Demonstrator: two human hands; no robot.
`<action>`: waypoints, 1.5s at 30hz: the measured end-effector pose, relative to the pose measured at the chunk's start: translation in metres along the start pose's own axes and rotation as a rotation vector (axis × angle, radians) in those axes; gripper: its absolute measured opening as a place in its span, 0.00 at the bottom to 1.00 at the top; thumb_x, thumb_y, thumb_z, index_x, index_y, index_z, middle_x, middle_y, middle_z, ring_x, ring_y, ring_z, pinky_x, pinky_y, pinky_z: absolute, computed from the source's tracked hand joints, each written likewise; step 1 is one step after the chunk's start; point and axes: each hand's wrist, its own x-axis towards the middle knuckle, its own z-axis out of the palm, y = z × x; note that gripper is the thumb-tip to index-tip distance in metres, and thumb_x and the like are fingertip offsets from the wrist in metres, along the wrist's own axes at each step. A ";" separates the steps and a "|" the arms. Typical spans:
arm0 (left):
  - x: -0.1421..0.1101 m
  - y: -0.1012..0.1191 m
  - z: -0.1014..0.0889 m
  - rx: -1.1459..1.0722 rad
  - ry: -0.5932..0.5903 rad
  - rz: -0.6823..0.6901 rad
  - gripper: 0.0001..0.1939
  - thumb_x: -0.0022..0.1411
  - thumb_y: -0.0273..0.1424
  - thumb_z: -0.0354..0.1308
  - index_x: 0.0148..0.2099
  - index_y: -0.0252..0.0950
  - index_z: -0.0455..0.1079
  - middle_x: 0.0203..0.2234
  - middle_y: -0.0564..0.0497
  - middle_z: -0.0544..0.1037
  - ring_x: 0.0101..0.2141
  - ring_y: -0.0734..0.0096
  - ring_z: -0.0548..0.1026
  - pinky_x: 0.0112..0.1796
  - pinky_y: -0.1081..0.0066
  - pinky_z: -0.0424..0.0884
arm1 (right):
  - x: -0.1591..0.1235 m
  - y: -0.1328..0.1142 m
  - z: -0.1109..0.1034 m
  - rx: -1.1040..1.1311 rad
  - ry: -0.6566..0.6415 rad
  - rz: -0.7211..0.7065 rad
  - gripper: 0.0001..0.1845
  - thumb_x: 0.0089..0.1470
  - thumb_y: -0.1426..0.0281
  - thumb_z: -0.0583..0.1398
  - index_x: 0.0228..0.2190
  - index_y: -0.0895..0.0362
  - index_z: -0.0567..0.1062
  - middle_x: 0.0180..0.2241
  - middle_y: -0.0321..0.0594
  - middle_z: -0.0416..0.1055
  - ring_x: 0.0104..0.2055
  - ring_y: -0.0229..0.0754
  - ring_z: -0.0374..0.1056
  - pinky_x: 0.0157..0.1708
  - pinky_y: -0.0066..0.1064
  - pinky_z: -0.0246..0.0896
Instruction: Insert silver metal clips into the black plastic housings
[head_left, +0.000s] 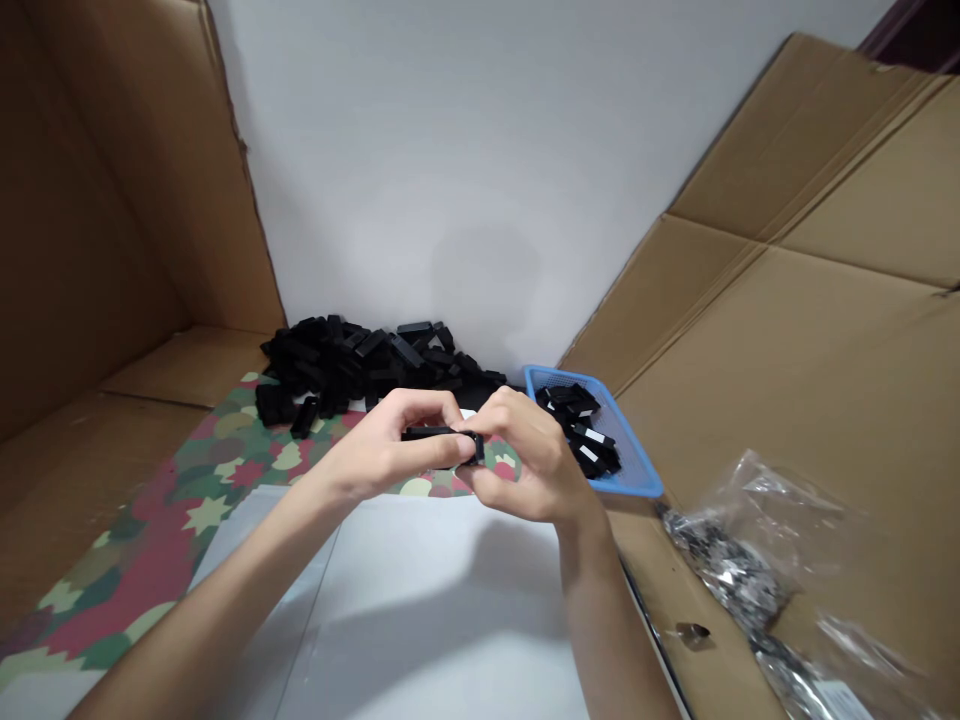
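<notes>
Work surface, nearest the body: a smooth white sheet (420,610), with a camouflage-print cloth (161,545) beyond and to its left, patterned in green, red and cream with star-like shapes. Both bare forearms enter from the bottom edge. The left hand (382,450) and right hand (529,460) meet above the far edge of the sheet, curled and pressed in toward each other.

Pinched between them is one slim black plastic bar (431,432), straight-sided and matte. The left fingertips (442,407) close on its left part, while its right end sits inside the right hand's grip. A darker block shows at that end; cannot tell whether it is a second piece.

Just right of the right hand is one blue plastic tray (634,486) with a mesh base, holding roughly ten similar black pieces (581,430), some with white faces. Farther off, a heaped pile of black pieces (352,365), too many to count, lies against a white wall (480,150).

Lower right, a crumpled transparent plastic bag (757,530) holds small silvery metal parts and rests on corrugated brown cardboard (787,350). One small dark metal piece (691,631) lies near the bag. More brown cardboard (127,200) stands at left.
</notes>
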 end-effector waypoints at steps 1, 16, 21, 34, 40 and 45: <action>0.000 0.000 0.000 -0.007 -0.001 -0.002 0.11 0.53 0.36 0.60 0.26 0.35 0.66 0.20 0.55 0.69 0.25 0.73 0.66 0.28 0.73 0.62 | 0.000 0.000 0.000 0.000 0.002 -0.003 0.09 0.47 0.76 0.56 0.32 0.52 0.66 0.24 0.33 0.63 0.26 0.40 0.59 0.28 0.33 0.53; -0.001 0.000 0.000 0.117 0.143 0.097 0.12 0.55 0.37 0.59 0.25 0.35 0.65 0.18 0.56 0.67 0.23 0.76 0.63 0.25 0.74 0.59 | -0.001 0.011 -0.006 0.456 -0.147 0.383 0.12 0.55 0.59 0.60 0.36 0.53 0.69 0.31 0.37 0.69 0.33 0.41 0.66 0.33 0.32 0.60; -0.004 0.003 -0.001 0.355 0.260 0.181 0.11 0.56 0.35 0.58 0.26 0.35 0.65 0.20 0.56 0.68 0.24 0.75 0.65 0.27 0.74 0.61 | 0.001 0.010 -0.004 0.776 -0.215 0.648 0.23 0.48 0.48 0.64 0.30 0.54 0.66 0.27 0.34 0.66 0.30 0.39 0.63 0.28 0.29 0.56; -0.004 0.001 0.004 0.592 0.364 0.277 0.10 0.55 0.34 0.58 0.26 0.35 0.63 0.20 0.57 0.66 0.23 0.76 0.62 0.26 0.74 0.58 | 0.002 0.002 -0.002 0.463 -0.050 0.585 0.09 0.46 0.67 0.61 0.24 0.54 0.64 0.25 0.31 0.61 0.30 0.38 0.60 0.31 0.30 0.53; -0.005 0.000 0.004 0.633 0.390 0.305 0.10 0.55 0.33 0.58 0.26 0.35 0.63 0.20 0.57 0.66 0.23 0.77 0.62 0.27 0.74 0.58 | 0.002 -0.002 0.000 0.286 0.035 0.458 0.07 0.46 0.69 0.58 0.22 0.53 0.63 0.24 0.32 0.63 0.30 0.39 0.60 0.31 0.31 0.55; -0.004 -0.003 0.002 0.627 0.376 0.259 0.11 0.56 0.34 0.58 0.25 0.35 0.64 0.20 0.57 0.67 0.23 0.76 0.62 0.26 0.74 0.57 | 0.001 -0.003 0.002 0.262 0.053 0.476 0.08 0.47 0.68 0.59 0.22 0.53 0.64 0.24 0.32 0.63 0.29 0.39 0.61 0.30 0.31 0.55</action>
